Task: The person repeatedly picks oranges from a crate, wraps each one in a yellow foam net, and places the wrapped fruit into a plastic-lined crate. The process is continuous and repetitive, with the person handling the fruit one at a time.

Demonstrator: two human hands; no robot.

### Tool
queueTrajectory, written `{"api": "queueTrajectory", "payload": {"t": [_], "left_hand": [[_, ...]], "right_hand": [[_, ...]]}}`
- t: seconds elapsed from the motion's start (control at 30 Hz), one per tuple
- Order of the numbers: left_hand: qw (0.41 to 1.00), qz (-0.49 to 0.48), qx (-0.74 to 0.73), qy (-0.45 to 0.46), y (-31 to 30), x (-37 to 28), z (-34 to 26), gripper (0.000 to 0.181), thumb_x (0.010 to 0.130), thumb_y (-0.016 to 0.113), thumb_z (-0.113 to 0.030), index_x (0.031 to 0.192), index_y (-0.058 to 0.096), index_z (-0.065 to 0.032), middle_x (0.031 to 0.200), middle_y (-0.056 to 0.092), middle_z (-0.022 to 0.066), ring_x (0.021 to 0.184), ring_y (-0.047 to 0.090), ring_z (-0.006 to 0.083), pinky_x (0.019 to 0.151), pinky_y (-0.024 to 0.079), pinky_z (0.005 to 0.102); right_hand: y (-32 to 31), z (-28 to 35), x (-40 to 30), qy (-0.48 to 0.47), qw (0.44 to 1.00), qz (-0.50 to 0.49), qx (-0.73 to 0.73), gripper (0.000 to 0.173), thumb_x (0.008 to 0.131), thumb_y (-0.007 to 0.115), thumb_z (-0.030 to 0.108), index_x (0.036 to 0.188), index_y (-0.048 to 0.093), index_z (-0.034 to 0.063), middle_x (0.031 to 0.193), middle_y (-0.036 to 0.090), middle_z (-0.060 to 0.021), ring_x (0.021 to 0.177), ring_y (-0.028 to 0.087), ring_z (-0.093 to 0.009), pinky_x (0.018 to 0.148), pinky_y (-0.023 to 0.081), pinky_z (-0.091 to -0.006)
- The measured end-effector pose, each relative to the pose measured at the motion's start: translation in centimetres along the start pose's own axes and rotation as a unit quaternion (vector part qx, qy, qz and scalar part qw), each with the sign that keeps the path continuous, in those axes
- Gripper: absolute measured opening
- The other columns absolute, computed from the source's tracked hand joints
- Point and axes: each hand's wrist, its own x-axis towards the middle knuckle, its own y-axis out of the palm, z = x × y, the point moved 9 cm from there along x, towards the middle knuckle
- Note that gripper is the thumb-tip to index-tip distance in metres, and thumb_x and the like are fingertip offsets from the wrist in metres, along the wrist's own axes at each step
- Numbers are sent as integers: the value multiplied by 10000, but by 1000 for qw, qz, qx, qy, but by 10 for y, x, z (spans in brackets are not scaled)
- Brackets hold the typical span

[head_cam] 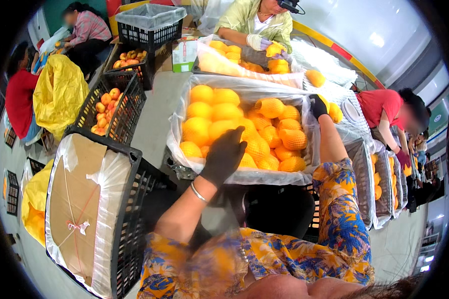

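A plastic-lined crate [243, 178] full of yellow-orange fruit stands before me. On its left the larger fruits [196, 129] look mostly smooth; on its right they wear yellow foam-net sleeves [292, 138]. My left hand [224, 155], in a black glove, lies over the fruit at the crate's near middle, fingers stretched out; its underside is hidden. My right hand [318, 106], also black-gloved, is at the crate's right rim. A yellow fruit [324, 102] shows just beyond its fingers, and whether they grip it cannot be told. Another netted fruit [335, 113] lies beside it.
Across from me a person's gloved hands [260, 43] hold a netted fruit over a second lined crate [247, 73]. A white foam sheet [346, 99] carries a pale dish [351, 110]. Left stand a cardboard-covered crate [75, 194] and a black crate of reddish fruit [133, 108].
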Motion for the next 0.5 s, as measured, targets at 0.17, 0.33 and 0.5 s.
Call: {"api": "queueTrajectory", "payload": {"t": [0.17, 0.33, 0.5], "left_hand": [[999, 21, 20, -18, 3, -1, 5, 401, 948, 601, -193, 1300, 533, -14, 1025, 633, 236, 918, 634, 399, 784, 519, 475], [1000, 15, 0, 16, 15, 7, -8, 399, 954, 587, -210, 1295, 535, -9, 1003, 632, 240, 910, 635, 395, 777, 519, 478], [1000, 12, 16, 6, 9, -3, 5, 394, 950, 592, -208, 1285, 546, -6, 1045, 641, 240, 949, 635, 397, 807, 522, 477]], "right_hand": [[43, -49, -39, 276, 855, 155, 411, 199, 904, 598, 145, 1057, 712, 86, 1111, 703, -141, 968, 656, -307, 838, 510, -386], [-72, -52, -66, -3, 997, -66, -27, 257, 909, 621, 145, 1142, 661, 44, 1111, 682, -166, 1015, 638, -326, 868, 510, -419], [-92, 150, -147, -175, 974, -89, 115, 451, 852, 707, 200, 1268, 597, 66, 1186, 633, -198, 1083, 605, -380, 961, 471, -461]]}}
